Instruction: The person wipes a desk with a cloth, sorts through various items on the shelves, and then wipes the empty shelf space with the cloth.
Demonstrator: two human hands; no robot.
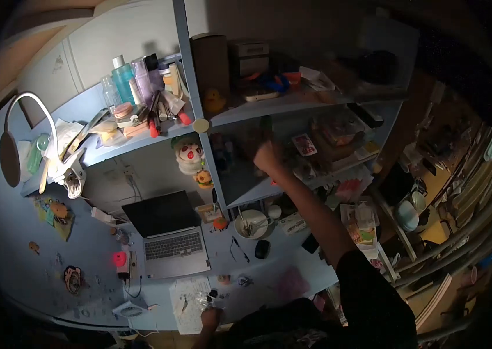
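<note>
My right arm stretches up into the dim middle shelf [246,189], where my right hand [267,157] is closed like a fist. A dark upright shape [265,123] rises just beyond it; shadow hides the fingertips, and I cannot tell what they hold. Low on the desk, my left hand [211,317] is curled at a small shiny clear-and-black thing [205,299], its fingers closed against the near end. That thing lies over a sheet of written paper [185,317]. Right of the raised hand, a small red-and-white card [304,145] stands on the shelf.
An open laptop [176,247] sits mid-desk, with a bowl [251,223] and black mouse [262,249] to its right. A white lamp [54,131] arches at the left. Bottles [122,78] crowd the upper shelf. A blue-grey post [190,75] divides the shelves.
</note>
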